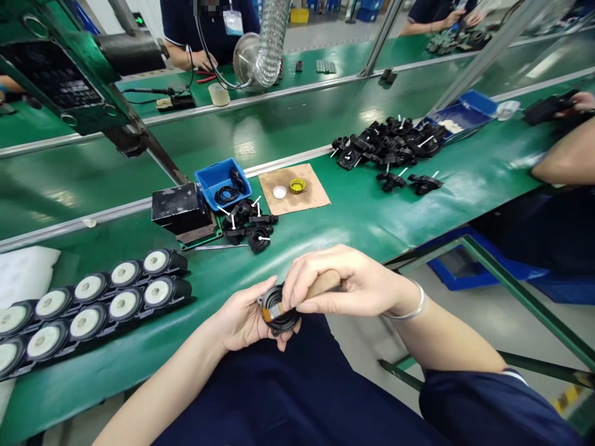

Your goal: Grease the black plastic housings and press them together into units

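My left hand (246, 316) is wrapped round a round black plastic housing (281, 322), held with its ringed inner side up above my lap. In my right hand (334, 282) is a small brush with a wooden handle (325, 283). Its flat metal end dips into the housing, and my fingers partly cover it. Beyond my hands a piece of cardboard (304, 198) bears a yellow cap (297, 186) and a white lid (279, 192). A few black housings with white sticks (258, 235) lie to the left of it.
A blue bin (216, 198) holds black rubber rings. Rows of black parts with white discs (88, 288) stand at left, under a green press (69, 68). More black housings (390, 145) are heaped at the back right, near a blue box (465, 114). A co-worker's arm (564, 152) reaches in at right.
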Tool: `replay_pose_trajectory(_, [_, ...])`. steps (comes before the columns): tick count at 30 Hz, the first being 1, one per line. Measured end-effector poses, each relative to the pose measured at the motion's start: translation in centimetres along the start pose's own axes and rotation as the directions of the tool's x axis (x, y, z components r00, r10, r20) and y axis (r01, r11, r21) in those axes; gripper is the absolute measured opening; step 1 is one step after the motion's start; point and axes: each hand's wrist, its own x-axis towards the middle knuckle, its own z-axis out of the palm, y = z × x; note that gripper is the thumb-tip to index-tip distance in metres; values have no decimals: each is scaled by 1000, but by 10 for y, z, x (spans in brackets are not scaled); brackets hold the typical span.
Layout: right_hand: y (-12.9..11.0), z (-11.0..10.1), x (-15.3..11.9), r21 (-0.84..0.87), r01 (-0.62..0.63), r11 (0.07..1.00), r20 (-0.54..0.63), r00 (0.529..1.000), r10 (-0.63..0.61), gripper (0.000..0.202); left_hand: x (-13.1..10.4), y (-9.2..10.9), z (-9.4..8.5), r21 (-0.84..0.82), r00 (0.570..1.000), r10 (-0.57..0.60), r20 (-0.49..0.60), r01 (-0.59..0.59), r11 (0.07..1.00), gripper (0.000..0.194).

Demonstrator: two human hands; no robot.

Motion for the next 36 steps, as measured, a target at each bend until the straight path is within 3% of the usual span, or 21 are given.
replay_pose_trajectory(3, [-2,-11,1,75,-3,997,69,998,-2,6,3,-1,1,24,999,-28,19,27,999,57])
replay_pose_trajectory(4, [0,-15,-1,90,15,996,15,1000,-17,5,4,-1,1,35,1000,-13,-4,13,999,59])
replay_pose_trajectory(6, [6,-25,-11,107,84,991,-243,968,-56,2,3,-1,-1,79,992,79,-97,-71,994,58])
replay_pose_trajectory(8, [17,-35,-26,87,150,985,-547,833,-78,4,1,0,-5,185,943,247,-221,-208,961,50])
replay_pose_trajectory(9, [24,-40,-35,66,161,985,-656,750,-79,6,1,0,-7,263,896,347,-275,-277,924,45])
replay_pose_trajectory(12, [49,-49,-60,30,124,992,-829,558,-44,5,4,3,-12,537,735,588,-337,-363,762,46])
replay_pose_trajectory(14, [64,-50,-73,49,98,994,-877,481,-4,5,15,7,-11,737,663,698,-269,-325,592,59])
replay_pose_trajectory(17, [79,-48,-85,98,81,992,-916,397,58,10,42,19,-9,968,625,780,20,-209,142,59])
replay_pose_trajectory(20, [84,-48,-92,99,62,993,-941,332,73,16,73,33,-13,950,630,719,292,-104,-294,50])
replay_pose_trajectory(24, [86,-64,-107,-28,-81,996,-969,249,-7,26,100,45,-27,776,605,655,453,95,-624,33])
replay_pose_trajectory(27, [93,-95,-128,-179,-269,946,-979,141,-145,34,105,47,-38,661,545,665,511,244,-709,22])
replay_pose_trajectory(29, [99,-124,-143,-238,-357,903,-971,72,-227,39,105,47,-41,627,486,712,507,358,-692,22])
replay_pose_trajectory(31, [105,-155,-156,-262,-423,867,-961,35,-274,44,104,46,-39,616,438,758,484,445,-650,25])
replay_pose_trajectory(33, [114,-183,-164,-264,-484,834,-959,38,-282,49,103,42,-34,613,432,777,457,480,-627,28])
replay_pose_trajectory(36, [135,-210,-164,-250,-549,797,-967,97,-236,55,102,32,-25,613,479,756,446,451,-648,33])
